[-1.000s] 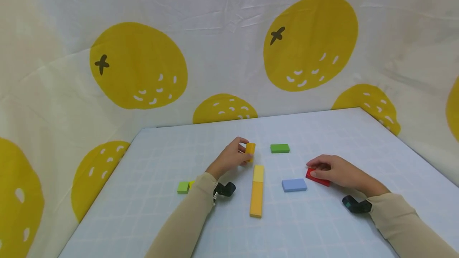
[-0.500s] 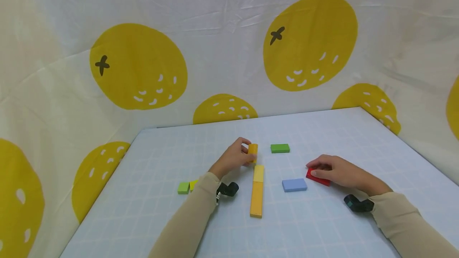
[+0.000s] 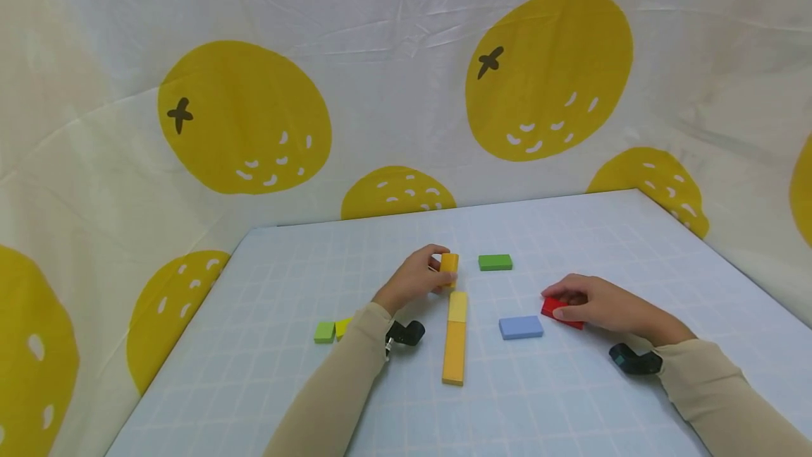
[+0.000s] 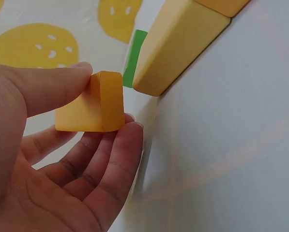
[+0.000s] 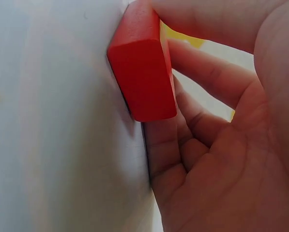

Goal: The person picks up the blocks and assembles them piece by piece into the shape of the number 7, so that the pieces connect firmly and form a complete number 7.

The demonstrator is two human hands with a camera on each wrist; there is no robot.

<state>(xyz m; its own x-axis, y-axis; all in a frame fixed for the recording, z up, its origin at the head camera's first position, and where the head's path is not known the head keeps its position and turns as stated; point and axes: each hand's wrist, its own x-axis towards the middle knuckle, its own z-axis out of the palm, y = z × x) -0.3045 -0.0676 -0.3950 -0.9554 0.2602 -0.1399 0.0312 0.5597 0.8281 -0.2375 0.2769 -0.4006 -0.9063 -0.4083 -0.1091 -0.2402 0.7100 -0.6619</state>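
Observation:
My left hand [image 3: 412,277] pinches an orange-yellow wooden block [image 3: 450,266] between thumb and fingers. That block is near the far end of a row made of a short pale yellow block [image 3: 457,307] and a longer orange block [image 3: 453,355], which lie end to end. In the left wrist view a gap shows between the held block [image 4: 111,101] and the pale one. Over on the right, my right hand [image 3: 603,307] grips a red block [image 3: 550,306] by thumb and fingers. The right wrist view shows the red block [image 5: 143,79] against the tabletop, partly covered by the hand.
A blue block [image 3: 521,328] lies between the row and my right hand. Farther back is a green block [image 3: 495,262]. At left, a lime green block [image 3: 324,332] adjoins a yellow block [image 3: 341,328] partly hidden by my sleeve. A fruit-print curtain [image 3: 400,104] stands behind the table.
My left hand has moved slightly right with the orange-yellow block, which now lines up more closely with the row. My right thumb has shifted a little on the red block.

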